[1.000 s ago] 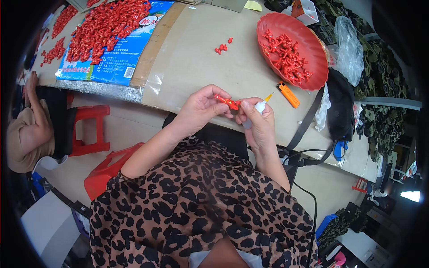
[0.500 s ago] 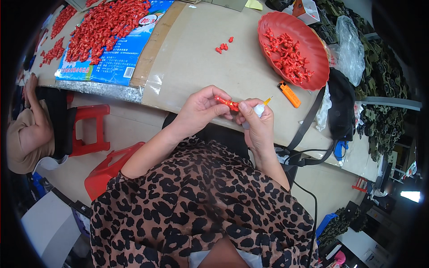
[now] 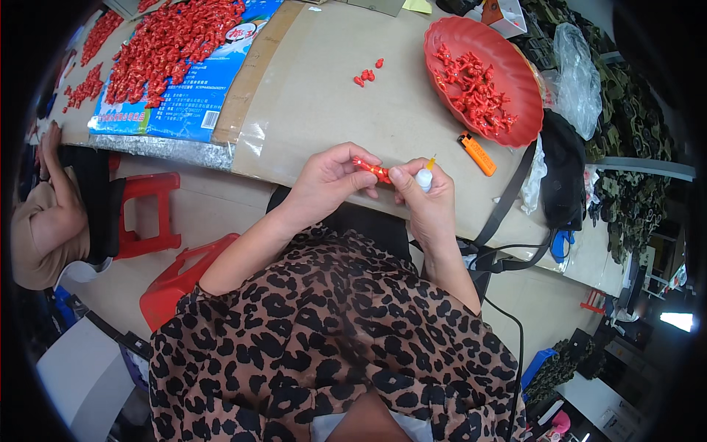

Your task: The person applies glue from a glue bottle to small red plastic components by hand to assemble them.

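Note:
Between my two hands, over the table's front edge, is a small glossy red ornament (image 3: 373,169) with yellow or gold marks. My left hand (image 3: 333,177) pinches its left end between thumb and fingers. My right thumb and fingertips press at its other end. My right hand (image 3: 429,197) also holds a small white bottle (image 3: 424,180) with a thin yellow nozzle tip, which points up and away from me. The fingers cover part of the ornament and the bottle's lower part.
A red scalloped bowl (image 3: 524,110) of small red pieces stands at right, with an orange lighter (image 3: 477,154) before it. A few loose red pieces (image 3: 364,76) lie farther back. At left, red pieces heap (image 3: 173,55) on blue cardboard (image 3: 188,110). Another person (image 3: 55,221) sits far left.
My right hand has turned slightly, and the bottle's nozzle has swung leftward to point more straight away from me. The left hand stays nearly still, gripping the red ornament.

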The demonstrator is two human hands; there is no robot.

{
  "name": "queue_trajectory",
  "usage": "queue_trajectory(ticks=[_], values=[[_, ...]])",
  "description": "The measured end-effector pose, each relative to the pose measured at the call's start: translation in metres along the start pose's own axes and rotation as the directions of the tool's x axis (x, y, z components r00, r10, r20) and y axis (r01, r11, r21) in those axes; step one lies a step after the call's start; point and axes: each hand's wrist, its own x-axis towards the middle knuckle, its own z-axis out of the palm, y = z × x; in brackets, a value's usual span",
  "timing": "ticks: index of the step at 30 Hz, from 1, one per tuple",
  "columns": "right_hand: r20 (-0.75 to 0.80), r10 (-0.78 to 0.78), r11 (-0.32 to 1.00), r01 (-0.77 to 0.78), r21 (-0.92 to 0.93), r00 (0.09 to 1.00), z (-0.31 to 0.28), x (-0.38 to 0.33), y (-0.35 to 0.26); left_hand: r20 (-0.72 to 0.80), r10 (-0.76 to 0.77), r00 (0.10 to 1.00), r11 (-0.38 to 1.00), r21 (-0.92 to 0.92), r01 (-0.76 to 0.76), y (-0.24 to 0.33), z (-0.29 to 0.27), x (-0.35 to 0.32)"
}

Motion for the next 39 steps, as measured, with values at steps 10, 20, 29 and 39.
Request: queue_trajectory(ticks=[10,20,29,39], values=[[0.027,0.060,0.998,-0.060,0.028,0.998,-0.005,0.005,-0.002,-0.081,0.040,0.996,0.997,0.064,-0.035,-0.003,0.004,0.002],[0.111,0.100,0.995,-0.098,-0.026,0.989,-0.013,0.010,-0.012,-0.094,-0.082,0.992,0.993,0.077,0.090,0.004,0.007,0.005],[0.117,0.012,0.996,-0.001,-0.093,0.993,-0.015,0.010,-0.007,-0.102,-0.127,0.987,0.989,0.059,0.133,0.004,0.005,0.008],[0.142,0.027,0.996,-0.014,-0.093,0.989,-0.014,0.009,-0.005,-0.103,-0.067,0.992,0.986,0.143,0.081,0.006,0.008,0.006]])
